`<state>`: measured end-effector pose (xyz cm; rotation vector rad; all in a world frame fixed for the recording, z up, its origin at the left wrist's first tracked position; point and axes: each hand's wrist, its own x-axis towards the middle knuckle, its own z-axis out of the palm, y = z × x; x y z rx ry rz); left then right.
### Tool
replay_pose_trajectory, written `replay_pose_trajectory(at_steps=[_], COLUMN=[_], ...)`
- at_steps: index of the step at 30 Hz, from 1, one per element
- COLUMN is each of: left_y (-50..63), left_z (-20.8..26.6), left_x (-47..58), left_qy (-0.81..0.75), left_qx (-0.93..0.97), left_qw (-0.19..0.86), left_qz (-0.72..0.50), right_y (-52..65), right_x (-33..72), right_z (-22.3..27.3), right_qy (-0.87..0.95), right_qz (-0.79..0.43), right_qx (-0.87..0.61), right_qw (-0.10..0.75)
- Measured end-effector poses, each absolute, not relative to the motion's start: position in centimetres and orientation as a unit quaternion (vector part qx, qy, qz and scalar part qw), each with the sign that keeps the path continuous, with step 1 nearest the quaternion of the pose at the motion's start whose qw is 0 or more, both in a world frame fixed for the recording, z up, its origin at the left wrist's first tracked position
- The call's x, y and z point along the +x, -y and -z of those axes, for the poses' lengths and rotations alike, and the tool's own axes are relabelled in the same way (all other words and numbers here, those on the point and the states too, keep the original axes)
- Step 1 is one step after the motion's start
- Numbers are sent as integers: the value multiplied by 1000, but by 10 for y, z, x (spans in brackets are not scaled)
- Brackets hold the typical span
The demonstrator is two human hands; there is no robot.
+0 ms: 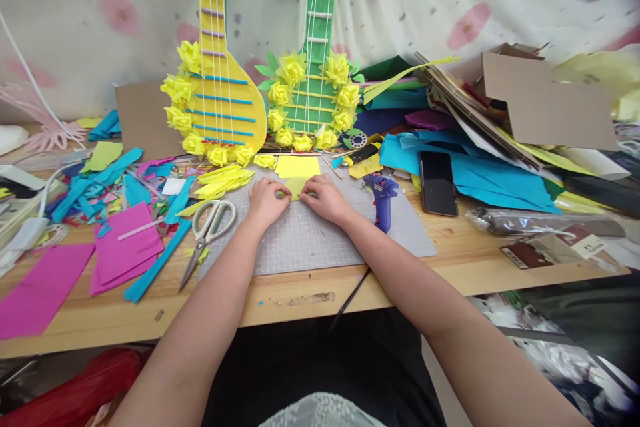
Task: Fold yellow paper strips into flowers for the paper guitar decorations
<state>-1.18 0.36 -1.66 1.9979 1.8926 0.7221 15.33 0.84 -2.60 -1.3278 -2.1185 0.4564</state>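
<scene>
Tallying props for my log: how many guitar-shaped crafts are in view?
2. The yellow guitar is upright at the back of the table; the green guitar is just right of it. Others may be hidden.

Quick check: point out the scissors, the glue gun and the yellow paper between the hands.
Scissors [201,241]: head view, near the pivot.
Glue gun [383,195]: head view, on the body.
Yellow paper [296,187]: head view, on its exposed middle.

No wording can be read, even on the packaging card [534,252].
</scene>
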Motion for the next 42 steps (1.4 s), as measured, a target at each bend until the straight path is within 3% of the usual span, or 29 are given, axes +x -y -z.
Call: replay_pose_trajectory(at_steps=[14, 42], left_y=[-9, -9], left_z=[22, 20], left_x=[-16, -1], left_qy=[-632, -656], left_qx=[692, 689], left_qw=[184, 136], left_qz=[-295, -277], right_y=[-10, -8], right_x=[141, 138], right_z=[27, 31], right_qy=[747, 778], right_qz=[-128, -63], right_qx=[-593, -580], right_qw=[270, 233])
